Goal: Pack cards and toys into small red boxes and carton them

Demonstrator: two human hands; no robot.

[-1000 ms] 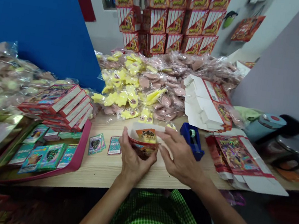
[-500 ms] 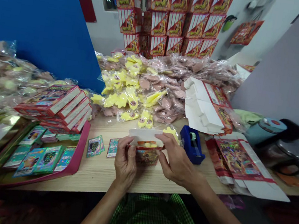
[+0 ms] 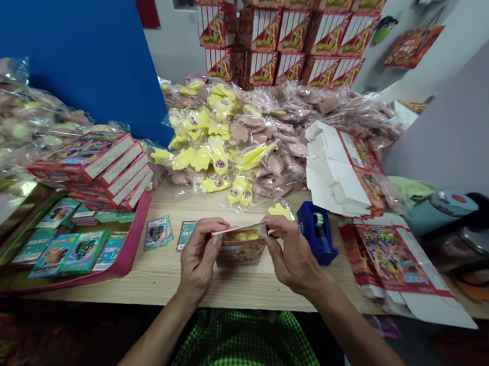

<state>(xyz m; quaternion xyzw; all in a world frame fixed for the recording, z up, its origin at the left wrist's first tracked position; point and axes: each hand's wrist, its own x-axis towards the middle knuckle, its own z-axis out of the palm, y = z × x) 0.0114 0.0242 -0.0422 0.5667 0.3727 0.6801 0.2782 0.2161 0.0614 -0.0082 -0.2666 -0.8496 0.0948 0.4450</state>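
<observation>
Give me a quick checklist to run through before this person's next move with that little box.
1. Both hands on the box: ok, the left hand and right hand hold the printed carton.
2. White flap closed: not ok, it stands open.
3. Contents seated: cannot tell, the flap and fingers hide them.
4. Blue tape dispenser nearby: ok, just beyond the right hand.
5. Loose cards apart from the box: ok, they lie left of it.

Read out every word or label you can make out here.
Stacked red-and-white cardboard cartons: yellow logo, too blurred to read.
Small red printed carton: print too blurred to read.
Small teal printed card: too small to read.
Flat printed carton blank: title too blurred.
</observation>
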